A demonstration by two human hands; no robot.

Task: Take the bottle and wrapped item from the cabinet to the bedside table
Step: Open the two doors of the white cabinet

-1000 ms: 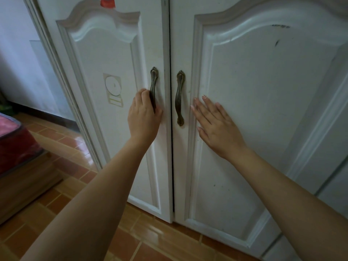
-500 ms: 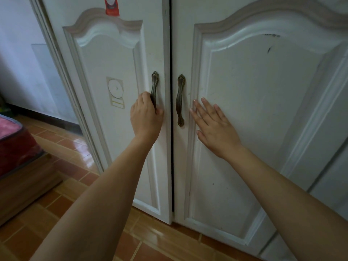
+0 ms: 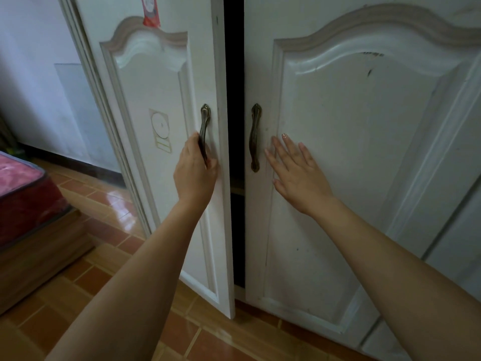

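Straight ahead at the white cabinet point(image 3: 325, 27), I have both grips up on its double doors. My left grip point(image 3: 194, 175) is closed round the lower half of the left door's bronze handle point(image 3: 204, 131), fingers hooked behind the bar and thumb lying up along its near side. The left door point(image 3: 156, 87) stands ajar, with its free edge swung out toward me, and a dark gap point(image 3: 234, 100) shows between the two doors.

My right grip point(image 3: 296, 175) holds nothing. It lies wide and flat, fingers straight and spread, with the palm against the right door point(image 3: 364, 165) just beside that door's handle point(image 3: 255, 136) but not on it. The right door sits flush.

Through the gap I see only blackness and what may be a shelf edge point(image 3: 237, 187) about level with my wrists. The view is too dark to pick out the bottle or the wrapped item, so I can only place them somewhere behind these doors, if there, beyond both grips.

A red label point(image 3: 149, 11) hangs at the top of the left door and a round pale sticker point(image 3: 160, 126) sits on its panel. At lower left, a red mattress point(image 3: 20, 188) rests on a wooden base point(image 3: 39, 251) over the orange tiled floor point(image 3: 104, 269).
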